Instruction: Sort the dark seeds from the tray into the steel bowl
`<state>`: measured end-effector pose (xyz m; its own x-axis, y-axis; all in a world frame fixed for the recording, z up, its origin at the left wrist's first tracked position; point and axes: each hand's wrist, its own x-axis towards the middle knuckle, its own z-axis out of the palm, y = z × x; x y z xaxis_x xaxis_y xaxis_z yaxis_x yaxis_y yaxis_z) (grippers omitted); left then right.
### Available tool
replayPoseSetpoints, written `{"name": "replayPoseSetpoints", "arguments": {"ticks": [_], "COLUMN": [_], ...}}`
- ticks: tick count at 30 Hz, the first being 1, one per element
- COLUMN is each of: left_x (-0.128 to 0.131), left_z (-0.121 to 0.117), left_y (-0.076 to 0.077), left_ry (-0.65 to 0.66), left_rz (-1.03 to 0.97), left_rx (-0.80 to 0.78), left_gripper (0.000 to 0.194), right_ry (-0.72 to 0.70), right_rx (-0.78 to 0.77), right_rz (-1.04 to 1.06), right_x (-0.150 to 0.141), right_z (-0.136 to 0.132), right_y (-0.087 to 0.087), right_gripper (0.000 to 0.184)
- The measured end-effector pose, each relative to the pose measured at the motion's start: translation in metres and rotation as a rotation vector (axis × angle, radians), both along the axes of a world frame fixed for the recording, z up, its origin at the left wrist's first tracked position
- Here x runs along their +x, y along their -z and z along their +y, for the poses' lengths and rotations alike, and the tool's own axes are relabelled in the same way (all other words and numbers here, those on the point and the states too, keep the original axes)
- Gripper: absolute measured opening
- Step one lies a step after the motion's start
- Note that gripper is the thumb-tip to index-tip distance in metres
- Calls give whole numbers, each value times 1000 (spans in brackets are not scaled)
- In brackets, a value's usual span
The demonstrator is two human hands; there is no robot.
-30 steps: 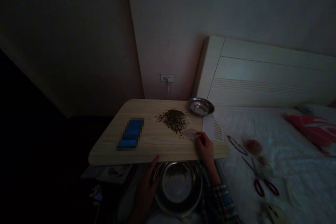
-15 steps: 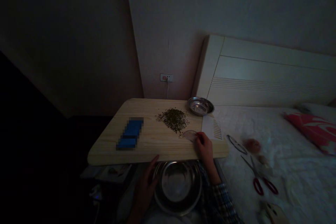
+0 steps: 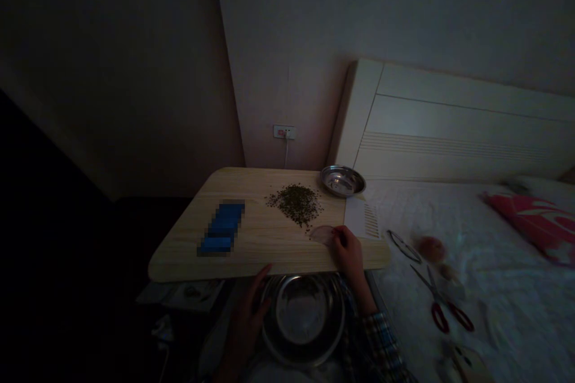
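My right hand pinches a thin, clear, curved piece of plastic, which lies low over the wooden board. Just beyond its left end is a loose heap of small dark green beans or seeds; their exact kind is too small to tell. Below the board's front edge sits a wide metal bowl. My left hand rests at that bowl's left rim, thumb and index finger spread apart. Whether it bears any of the bowl's weight cannot be seen.
A second, shallow metal bowl stands at the board's back right corner, near a white slotted panel. A blurred blue object lies on the left. Red-handled scissors and other items lie on the bed.
The clear plastic piece has tilted slightly in my right hand. Otherwise both hands, the heap and the bowls stay almost where they were.
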<state>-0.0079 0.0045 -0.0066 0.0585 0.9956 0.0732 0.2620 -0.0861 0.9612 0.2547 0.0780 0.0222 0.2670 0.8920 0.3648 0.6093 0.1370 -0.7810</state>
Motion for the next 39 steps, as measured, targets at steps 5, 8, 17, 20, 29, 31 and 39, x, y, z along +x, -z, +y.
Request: {"name": "replayPoseSetpoints", "arguments": {"ticks": [5,8,17,20,29,31,39], "left_x": [0,-1,1,0,1,1,1], "left_z": [1,1,1,1,1,1,0], "left_y": [-1,0,0,-1,-1,0,-3], "left_ry": [5,18,17,7,4,1,5], "left_rz": [-3,-4,-32,-35,-10,-13,2], "left_rx": [8,-6,-16,2,-3,5,0], "left_gripper": [46,47,48,47,46,45,45], "right_ry": [-33,-59,-125,-154,-162,-157,-198], "right_rx": [1,0,-7,-14,1,-2,-17], "right_rz": [-15,-13,-17,-11,70,77,25], "right_x": [0,-1,-3,-3,-3,-3,-4], "right_z": [-1,-1,-5,-4,-5,-6,-5], "right_y": [-2,-4,-9,-8,-10,-12,-13], "right_gripper": [21,21,20,20,19,19,21]}}
